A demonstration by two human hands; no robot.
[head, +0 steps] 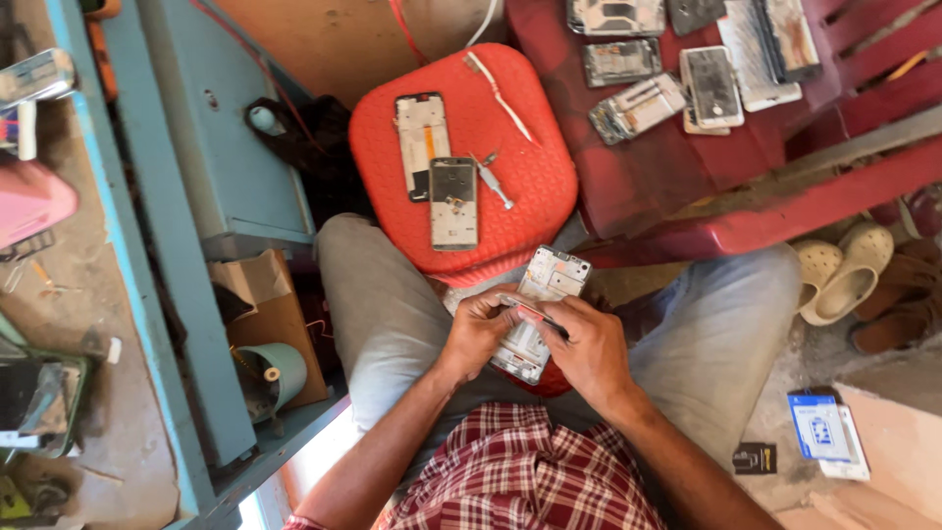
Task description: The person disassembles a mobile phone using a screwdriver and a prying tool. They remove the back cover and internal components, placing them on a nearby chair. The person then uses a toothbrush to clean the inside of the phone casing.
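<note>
Just below the round-cornered red plastic stool (510, 186), over the person's lap, the left hand (479, 329) curls its fingers closed around the near left edge of a white, opened phone frame of metal and plastic (546, 294), thumb pressed on top, wrist bent inward from a forearm that rises out of the plaid shirt. The frame lies tilted, its far end touching the stool's front rim, its near end hidden under both hands. To the right of it, the right hand (592, 351) pinches a thin, dark, pink-marked tool (530, 312) between thumb and forefinger, the other fingers folded, the tool lying flat across the frame toward the left thumb. Judging from this, the step goes best with the left grip firm and low, the tool kept shallow along the edge, pressure light. On the stool top lie two more bare phone frames (438, 167) and small tweezers (494, 180).
</note>
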